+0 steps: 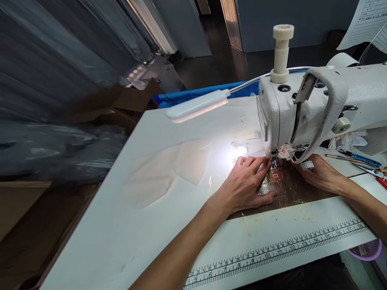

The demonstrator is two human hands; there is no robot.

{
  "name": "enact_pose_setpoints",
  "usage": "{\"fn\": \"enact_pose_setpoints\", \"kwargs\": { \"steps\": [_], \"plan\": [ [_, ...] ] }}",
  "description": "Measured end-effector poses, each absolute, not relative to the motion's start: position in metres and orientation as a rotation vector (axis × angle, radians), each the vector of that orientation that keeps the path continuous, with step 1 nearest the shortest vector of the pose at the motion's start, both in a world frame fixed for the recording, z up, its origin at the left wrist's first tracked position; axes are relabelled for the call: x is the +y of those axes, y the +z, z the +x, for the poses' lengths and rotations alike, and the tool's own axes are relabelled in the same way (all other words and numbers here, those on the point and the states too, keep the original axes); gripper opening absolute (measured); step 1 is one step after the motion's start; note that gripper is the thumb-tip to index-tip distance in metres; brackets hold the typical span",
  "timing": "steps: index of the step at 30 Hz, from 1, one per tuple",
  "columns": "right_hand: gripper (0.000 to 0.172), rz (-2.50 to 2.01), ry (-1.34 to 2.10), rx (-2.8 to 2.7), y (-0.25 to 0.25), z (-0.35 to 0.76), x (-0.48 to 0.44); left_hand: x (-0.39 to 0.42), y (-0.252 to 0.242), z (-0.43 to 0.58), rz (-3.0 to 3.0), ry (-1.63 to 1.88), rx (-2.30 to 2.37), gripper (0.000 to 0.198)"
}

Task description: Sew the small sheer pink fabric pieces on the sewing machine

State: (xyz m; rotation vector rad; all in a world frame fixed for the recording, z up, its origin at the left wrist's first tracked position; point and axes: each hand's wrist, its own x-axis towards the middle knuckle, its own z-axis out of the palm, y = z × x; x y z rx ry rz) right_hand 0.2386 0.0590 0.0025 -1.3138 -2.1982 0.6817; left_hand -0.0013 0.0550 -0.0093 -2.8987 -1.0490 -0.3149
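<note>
A white industrial sewing machine stands on a white table. My left hand lies by the presser foot, fingers curled and pressed down on a small pale piece of fabric at the needle. My right hand rests under the machine arm to the right of the needle, its fingers hidden behind a small ruffled white trim. A worn brown patch surrounds the needle plate.
A gooseneck lamp shines on the table left of the machine. A printed ruler runs along the front edge. Scissors and tools lie at the right. Cardboard boxes and plastic-wrapped goods stand at the left.
</note>
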Motion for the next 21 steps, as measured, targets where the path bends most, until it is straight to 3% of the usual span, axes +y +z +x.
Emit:
{"fn": "enact_pose_setpoints", "kwargs": {
  "steps": [7, 11, 15, 21],
  "plan": [
    [0.022, -1.396, 0.690, -2.149, 0.003, 0.235, 0.046, 0.055, -0.012, -0.002, -2.926, -0.323, -1.110, 0.061],
    [0.018, -1.411, 0.659, -2.140, 0.003, 0.236, 0.047, 0.054, -0.017, -0.001, -2.889, -0.559, -1.162, 0.051],
    [0.017, -1.380, 0.599, -2.166, -0.001, 0.237, 0.047, 0.051, -0.023, 0.001, -2.620, -0.828, -1.279, 0.040],
    [0.022, -1.326, 0.429, -2.219, -0.015, 0.237, 0.046, 0.093, -0.012, -0.001, -2.814, -0.741, -1.423, 0.031]
  ]
}}
